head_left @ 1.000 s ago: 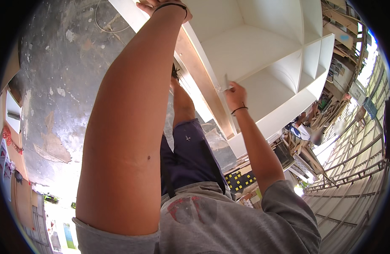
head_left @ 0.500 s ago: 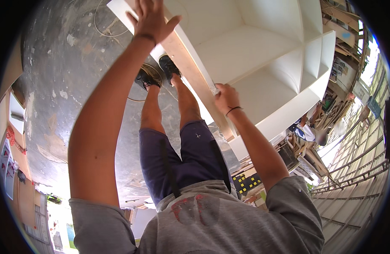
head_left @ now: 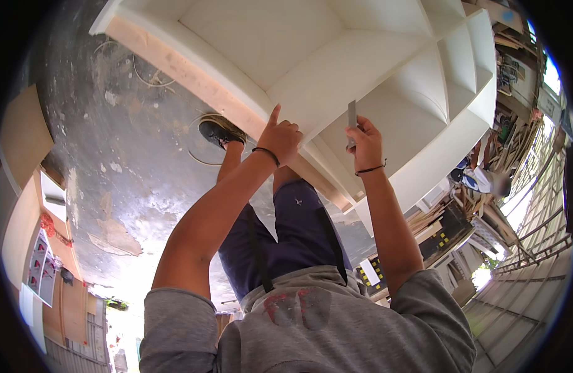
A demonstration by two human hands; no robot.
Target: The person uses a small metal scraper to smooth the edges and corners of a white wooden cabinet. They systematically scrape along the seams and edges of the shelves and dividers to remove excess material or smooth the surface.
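Head view shows a white cabinet (head_left: 311,50) with several open compartments, which lies before the person on the grey floor (head_left: 112,186). Right hand (head_left: 368,146) has its fingers closed around a flat grey metal tool (head_left: 352,115); the free end of this tool points away from the person, in front of the cabinet's compartments. Whether it touches the cabinet, I cannot tell. Left hand (head_left: 281,143) is near the cabinet's long edge, just above a wooden strip (head_left: 181,74); its index finger is stretched and the others are bent, but I cannot tell if they hold something. One black shoe (head_left: 219,130) stands beside the strip. At the right are piled wood pieces (head_left: 516,155).
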